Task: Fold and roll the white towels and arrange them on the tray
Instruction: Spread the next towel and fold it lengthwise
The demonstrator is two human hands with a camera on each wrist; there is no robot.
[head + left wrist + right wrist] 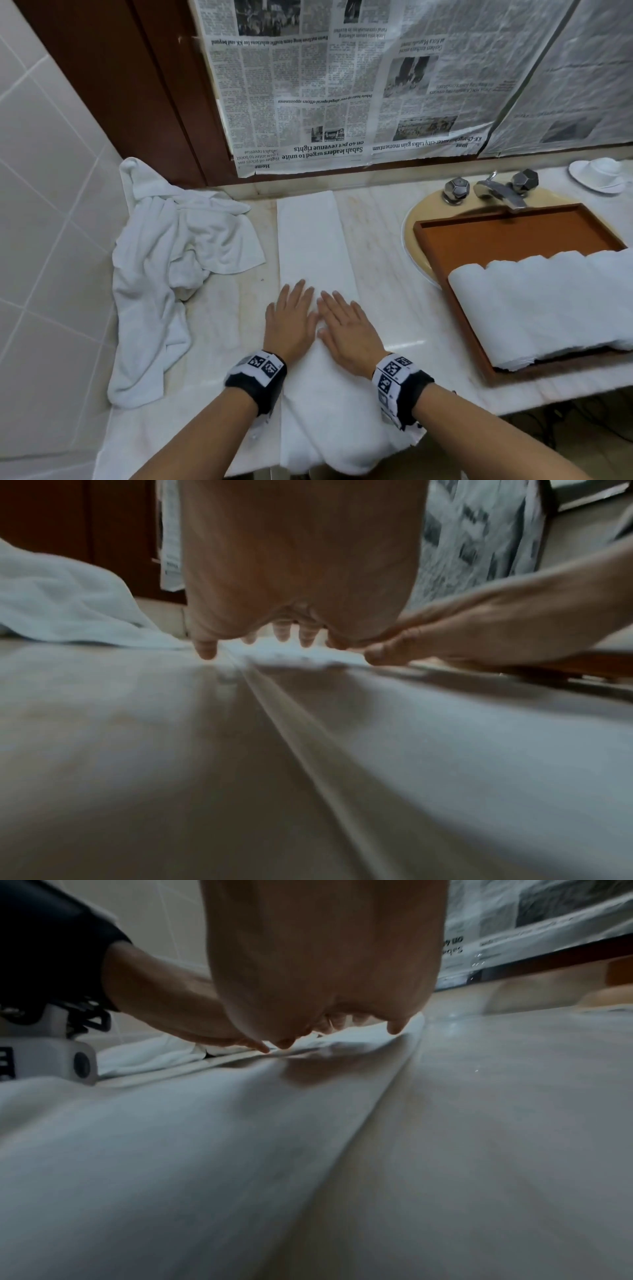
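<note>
Under your left hand [289,318] and right hand [346,325], both spread flat and pressing, the folded towel strip [313,240] runs ahead on the tabletop [380,240]. Uneven pressure could skew it; its near end overhangs and may drag it off.

**Around the marble vanity**

Upside-down newspaper sheets [342,85] cover the wall panel behind the marble countertop [383,260]. A beige sink basin [416,222] carries a chrome faucet [496,192] with two faceted knobs. A white dish [597,176] sits far right, white wall tiles [44,205] left.
</note>
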